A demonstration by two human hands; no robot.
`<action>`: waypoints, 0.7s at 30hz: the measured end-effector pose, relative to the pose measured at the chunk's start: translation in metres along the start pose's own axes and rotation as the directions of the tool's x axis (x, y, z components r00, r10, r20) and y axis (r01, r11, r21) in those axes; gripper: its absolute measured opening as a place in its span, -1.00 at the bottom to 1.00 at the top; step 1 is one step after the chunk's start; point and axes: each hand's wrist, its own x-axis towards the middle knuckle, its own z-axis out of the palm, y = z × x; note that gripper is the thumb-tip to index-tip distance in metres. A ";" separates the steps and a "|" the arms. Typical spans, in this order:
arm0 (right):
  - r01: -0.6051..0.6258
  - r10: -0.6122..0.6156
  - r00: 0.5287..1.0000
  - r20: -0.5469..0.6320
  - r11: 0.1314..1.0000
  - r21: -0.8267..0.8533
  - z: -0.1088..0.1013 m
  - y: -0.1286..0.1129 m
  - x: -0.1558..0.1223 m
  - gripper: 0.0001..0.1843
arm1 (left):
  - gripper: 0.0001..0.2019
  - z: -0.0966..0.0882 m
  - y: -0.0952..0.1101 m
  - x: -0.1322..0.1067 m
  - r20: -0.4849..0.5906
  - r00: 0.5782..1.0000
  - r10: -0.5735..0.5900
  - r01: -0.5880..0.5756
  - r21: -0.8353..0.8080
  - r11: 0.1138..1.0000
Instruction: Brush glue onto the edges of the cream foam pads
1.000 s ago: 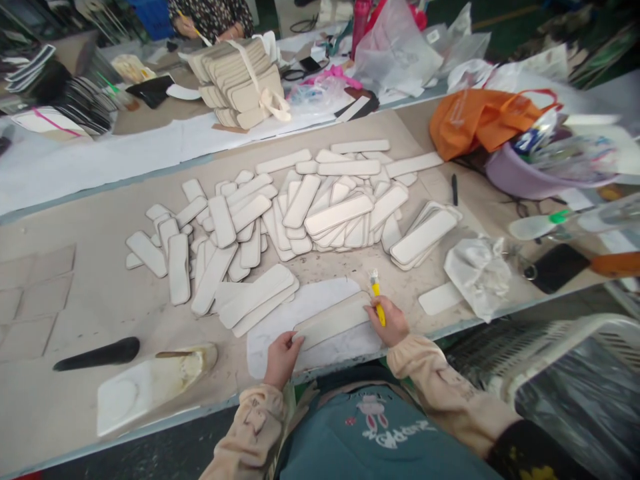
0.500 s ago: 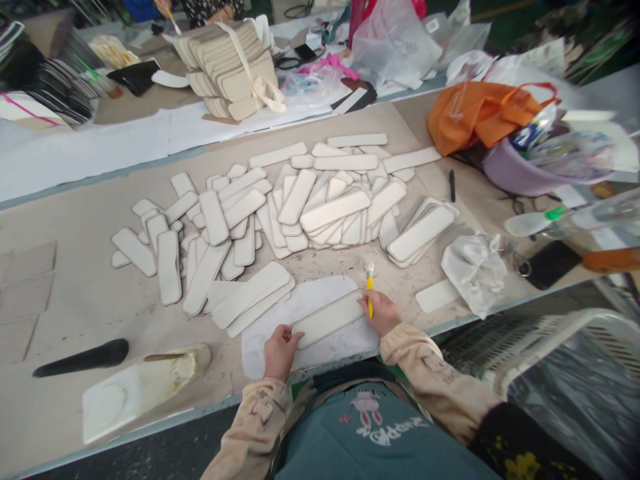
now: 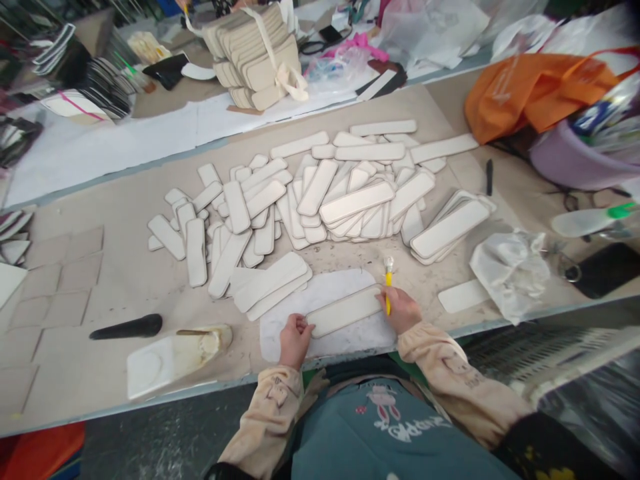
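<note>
On paper (image 3: 350,341), strip (image 3: 345,311) still pinched by left fingers (image 3: 302,324), right fingers (image 3: 397,297) also gripping brush (image 3: 389,283), more squares (image 3: 79,273) visible

Orange bag (image 3: 535,93) beside purple basin (image 3: 575,157)

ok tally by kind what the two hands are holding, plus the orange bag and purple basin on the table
Pale strip, between left hand and right hand: 1
Yellow brush, in the right hand: 1
Orange bag: 1
Purple basin: 1
Total: 4
</note>
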 end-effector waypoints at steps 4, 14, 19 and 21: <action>0.038 -0.038 0.999 -0.017 0.999 -0.028 0.002 0.001 -0.002 -0.84 | -0.75 0.002 0.002 0.001 -0.002 1.000 -0.011 0.011 0.059 0.998; 0.008 -0.008 0.999 -0.040 1.000 0.003 0.001 0.003 0.000 -0.81 | -0.74 0.002 0.001 0.000 0.000 1.000 0.015 -0.015 0.120 0.993; -0.016 0.018 0.998 -0.053 0.999 0.037 0.002 0.006 0.000 -0.79 | -0.74 0.003 -0.001 0.002 0.000 0.999 0.047 -0.046 0.148 0.988; -0.023 0.025 0.998 -0.054 0.999 0.043 0.003 0.007 -0.001 -0.80 | -0.75 0.003 -0.001 0.002 0.000 0.998 0.055 -0.055 0.162 0.985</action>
